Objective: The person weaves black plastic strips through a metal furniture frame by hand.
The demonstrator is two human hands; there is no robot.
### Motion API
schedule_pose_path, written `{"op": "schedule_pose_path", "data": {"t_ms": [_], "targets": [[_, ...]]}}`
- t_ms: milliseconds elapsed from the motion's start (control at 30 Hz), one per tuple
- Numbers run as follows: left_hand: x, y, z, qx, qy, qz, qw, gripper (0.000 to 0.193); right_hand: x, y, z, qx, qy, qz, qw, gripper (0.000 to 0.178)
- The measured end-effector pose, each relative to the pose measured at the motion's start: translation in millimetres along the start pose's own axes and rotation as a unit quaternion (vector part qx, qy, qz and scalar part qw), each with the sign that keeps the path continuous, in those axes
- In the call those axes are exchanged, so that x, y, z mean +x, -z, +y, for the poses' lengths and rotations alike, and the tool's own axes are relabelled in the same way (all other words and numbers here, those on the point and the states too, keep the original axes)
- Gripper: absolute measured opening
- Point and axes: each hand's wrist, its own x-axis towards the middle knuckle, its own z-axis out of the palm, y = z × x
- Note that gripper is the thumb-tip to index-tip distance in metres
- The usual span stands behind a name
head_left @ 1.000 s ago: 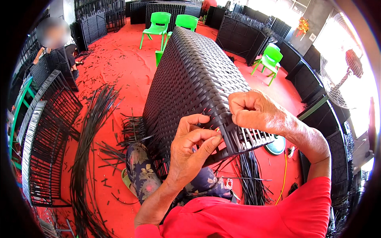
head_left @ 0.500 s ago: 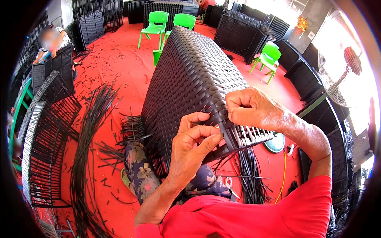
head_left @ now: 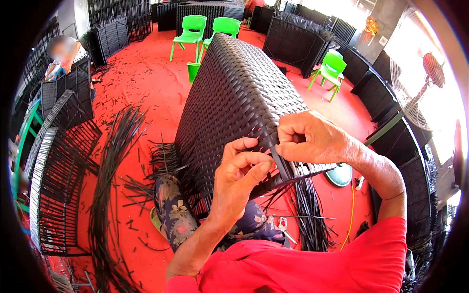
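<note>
A large dark-brown woven rattan panel or furniture piece (head_left: 239,83) stands tilted before me, its near lower end an unfinished frame with bare slats showing. My left hand (head_left: 237,178) is at that near corner, thumb and forefinger closed together by the edge, the other fingers bent against the weave. My right hand (head_left: 312,139) is curled shut on the right side of the same corner, its fingertips pressed at the edge strip. Whatever either hand pinches is too small or hidden to make out. Loose strip ends (head_left: 168,156) stick out from the panel's left side.
Long black strips lie in bundles on the red floor, one at left (head_left: 110,180) and one below the panel (head_left: 312,217). Black slatted frames (head_left: 61,190) stand at left, near another person. Green chairs (head_left: 191,30) are behind; a fan (head_left: 432,71) is at right.
My right hand has lowered a little, its fingertips coming down onto the corner edge. My left hand stays at almost the same place. The person at far left has shifted slightly.
</note>
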Motion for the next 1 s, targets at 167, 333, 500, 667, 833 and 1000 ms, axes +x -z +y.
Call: {"op": "schedule_pose_path", "data": {"t_ms": [167,333,500,667,833,1000], "targets": [[-5,3,3,0.271,-0.156,0.000,0.950,0.017,-6,-6,10,-0.005,0.096,0.031,0.995,0.025],[-3,-2,3,0.427,-0.311,0.031,0.849,0.024,-11,-4,6,0.049,0.049,0.025,0.997,0.020],[0,-4,4,0.456,-0.340,0.032,0.822,0.024,-11,-7,17,0.157,0.028,0.003,0.987,0.017],[16,-3,7,0.536,-0.427,0.021,0.728,0.025,-14,-14,20,0.165,0.000,0.037,0.986,0.019],[11,0,21,0.624,-0.494,-0.012,0.605,0.023,-12,-27,42,0.171,0.134,0.127,0.968,0.024],[5,24,-2,0.643,-0.476,0.012,0.600,0.011,-20,-32,46,0.238,0.073,0.152,0.957,0.023]]}}
